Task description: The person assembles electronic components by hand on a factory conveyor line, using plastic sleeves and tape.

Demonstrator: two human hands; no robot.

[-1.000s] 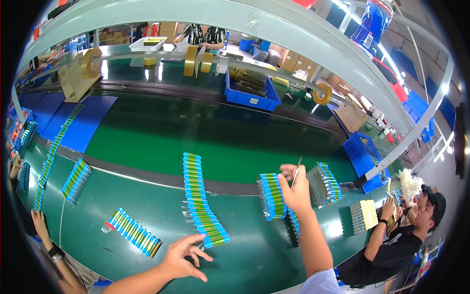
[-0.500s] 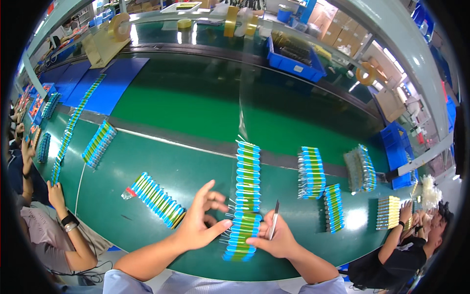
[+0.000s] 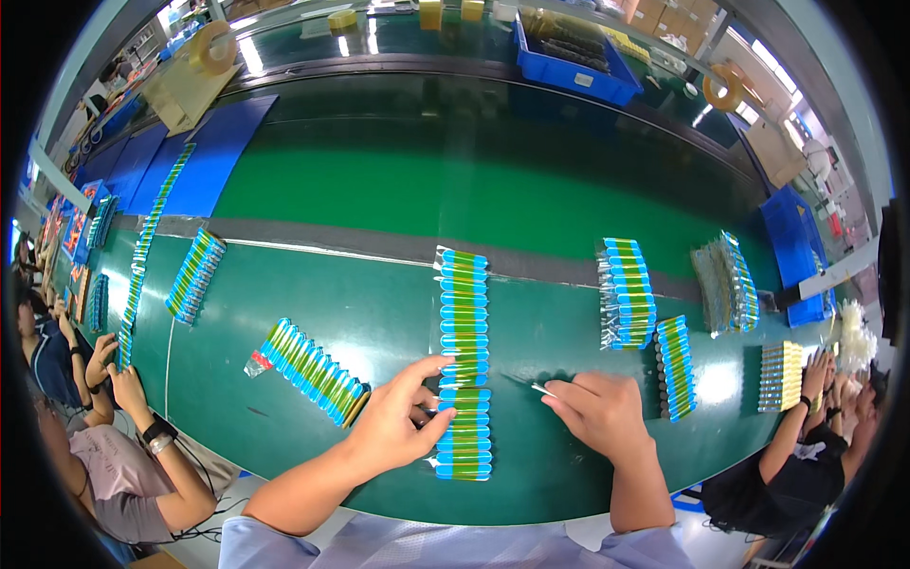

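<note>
In front of me, a long row of blue rod-shaped parts point(image 3: 464, 322) with a yellow-green band along its middle runs away across the green bench. A small break divides it from a shorter near section point(image 3: 464, 441). My left hand point(image 3: 393, 422) is at the left edge of the row near this break. Its thumb and index finger are apart and touch the edge, while the other fingers curl beneath. To the right of the row, my right hand point(image 3: 602, 412) is closed on a slim pointed metal tool point(image 3: 537, 387), its tip toward the row. Most of the tool is hidden in the fist.
Similar bundles lie to the left point(image 3: 313, 370) and right point(image 3: 628, 294). Blue bins stand at the far right point(image 3: 801, 251) and on the back ledge point(image 3: 578, 76). Co-workers' hands point(image 3: 133, 394) are busy at both sides. A tape roll point(image 3: 212, 47) hangs at the back left.
My right hand has moved off the row to the right, its tool now pointing left. My left hand has come against the row's edge. The clear film standing up beyond the row has gone.
</note>
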